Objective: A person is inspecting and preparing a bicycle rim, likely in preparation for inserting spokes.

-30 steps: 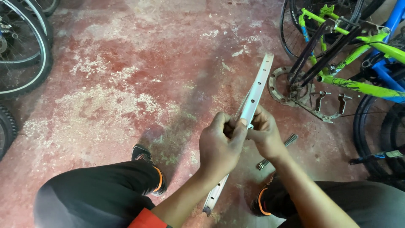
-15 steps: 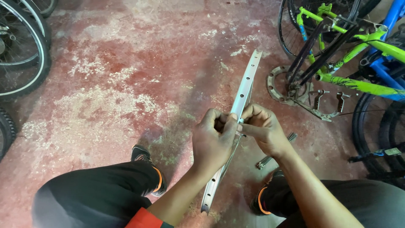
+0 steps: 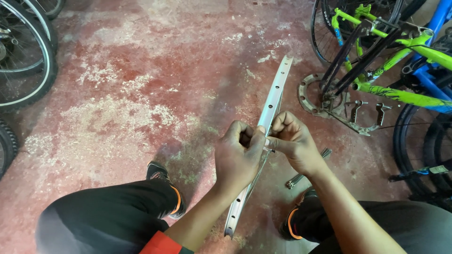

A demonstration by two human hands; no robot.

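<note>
A bare silver bicycle rim (image 3: 277, 89) with spoke holes stands on edge between my knees, seen edge-on, running from the floor near my feet up and away. My left hand (image 3: 238, 157) grips the rim from the left, thumb pressed on its upper face. My right hand (image 3: 293, 141) is closed on the rim from the right, fingertips pinching a small thin piece at the rim wall; it is too small to identify. The two hands touch each other at the rim's middle.
A bundle of loose metal spokes (image 3: 306, 171) lies on the red worn concrete floor by my right shoe. A green-framed bicycle (image 3: 400, 94) with chainring and pedals stands at right, beside a blue frame. Bicycle wheels (image 3: 23, 61) lean at the left edge.
The rim has turned from leaning right to a steeper, more upright line. Both hands have stayed on its middle, and have shifted slightly left with it.
</note>
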